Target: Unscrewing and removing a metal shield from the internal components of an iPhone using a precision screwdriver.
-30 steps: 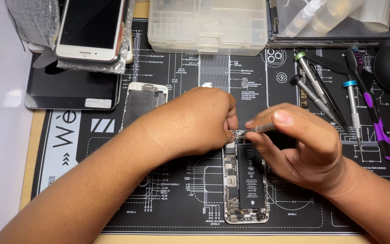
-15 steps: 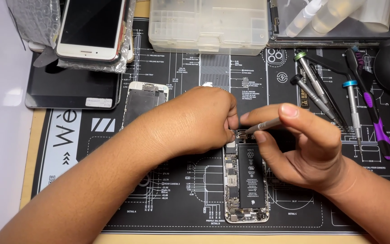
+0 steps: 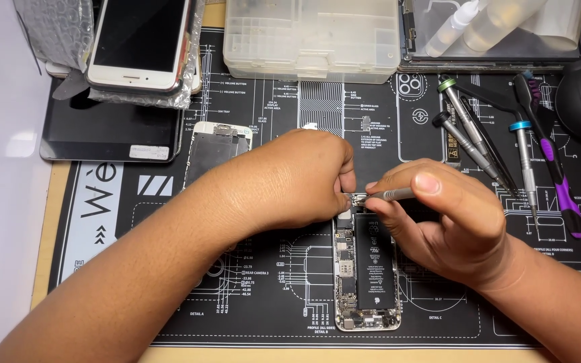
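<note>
Just left of the grip, the left hand point(image 3: 290, 181) pinches a small part at the top of the opened phone point(image 3: 366, 269); right hand point(image 3: 452, 222) clenched on a grey tool point(image 3: 391, 195), tip touching there, screwdrivers point(image 3: 479, 141) lying beyond on the mat point(image 3: 270, 296).

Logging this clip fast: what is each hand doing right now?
Left hand: fingertips pinched at the opened phone top edge; contents hidden.
Right hand: closed on a thin metal tool.

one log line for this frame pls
left hand: steadies top of opened phone | right hand: holds tweezers, tip at phone's top end | on repair mat | screwdrivers lying at right
</note>
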